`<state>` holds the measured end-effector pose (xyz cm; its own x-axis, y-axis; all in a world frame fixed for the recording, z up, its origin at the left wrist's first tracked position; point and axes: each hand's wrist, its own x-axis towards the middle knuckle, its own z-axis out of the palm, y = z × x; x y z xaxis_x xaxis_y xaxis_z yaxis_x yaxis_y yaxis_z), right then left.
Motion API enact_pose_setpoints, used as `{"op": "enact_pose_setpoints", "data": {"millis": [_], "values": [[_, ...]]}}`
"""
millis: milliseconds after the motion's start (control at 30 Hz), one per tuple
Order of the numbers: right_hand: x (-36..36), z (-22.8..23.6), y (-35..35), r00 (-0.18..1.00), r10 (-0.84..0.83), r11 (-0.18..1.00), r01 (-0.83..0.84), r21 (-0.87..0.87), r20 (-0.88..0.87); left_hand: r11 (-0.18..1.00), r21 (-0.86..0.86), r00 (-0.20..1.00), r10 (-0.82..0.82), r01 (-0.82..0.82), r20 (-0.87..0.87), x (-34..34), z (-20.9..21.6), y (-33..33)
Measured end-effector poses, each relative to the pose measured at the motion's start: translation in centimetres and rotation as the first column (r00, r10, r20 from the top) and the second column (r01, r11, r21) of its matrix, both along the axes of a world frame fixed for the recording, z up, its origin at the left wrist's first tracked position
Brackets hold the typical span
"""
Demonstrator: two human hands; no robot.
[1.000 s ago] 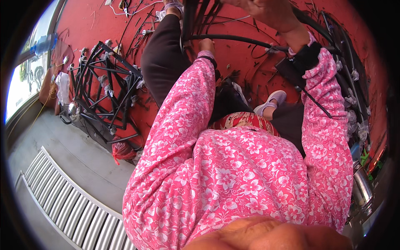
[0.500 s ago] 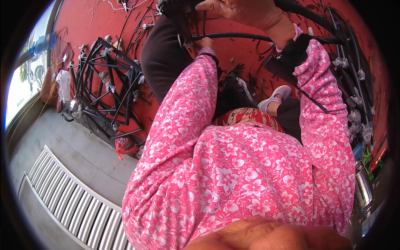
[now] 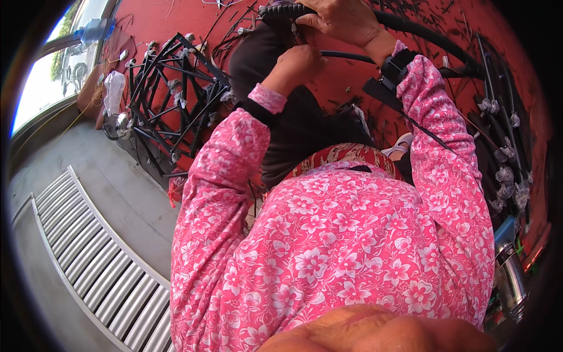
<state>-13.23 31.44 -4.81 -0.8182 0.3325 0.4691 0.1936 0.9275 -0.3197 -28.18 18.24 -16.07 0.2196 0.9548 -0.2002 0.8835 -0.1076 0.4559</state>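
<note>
Near the top edge, my right hand (image 3: 346, 23) is closed on a black ribbed piece (image 3: 287, 10), its thumb pressed against the side. A thick, curved black tube (image 3: 422, 32) runs rightward from beside that hand. Just below and to the left, my left hand (image 3: 298, 66) is curled with its knuckles up, close to the ribbed piece. Anything inside its fingers is hidden. Both wrists wear black bands, and a flat black strip (image 3: 381, 92) hangs by my right forearm.
Black tubular frames (image 3: 176, 97) with plastic-wrapped ends are heaped on the red floor covering (image 3: 149, 23) at left. More wrapped black tubes (image 3: 498, 111) lie at right, above a shiny metal cylinder (image 3: 510, 278). A slatted metal rack (image 3: 97, 246) occupies the lower left. Dark scraps litter the red surface.
My left hand has pulled back from under the black tube and risen, with its elbow swinging left. My right hand stays on the ribbed piece. The view has shifted slightly.
</note>
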Motion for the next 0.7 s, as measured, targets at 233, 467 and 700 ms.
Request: {"op": "enact_pose_setpoints", "data": {"millis": [233, 467, 700], "values": [[0.6, -1.2, -0.3, 1.0, -0.014, 1.0, 0.014, 0.007, -0.021, 0.967, 0.108, 0.946, -0.198, 0.232, -0.255, 0.1, 22.5, -1.8], [1.1, -2.5, 1.1, 0.984, -0.074, 0.983, 0.044, 0.18, 0.16, 0.728, 0.47, 0.867, -0.413, 0.499, -0.28, 0.0, 27.9, 3.3], [0.7, -2.4, 1.3, 0.976, 0.185, 0.979, -0.194, -0.065, -0.117, 0.873, 0.277, 0.893, -0.307, 0.402, -0.328, -1.2, 30.4, 5.0]]}}
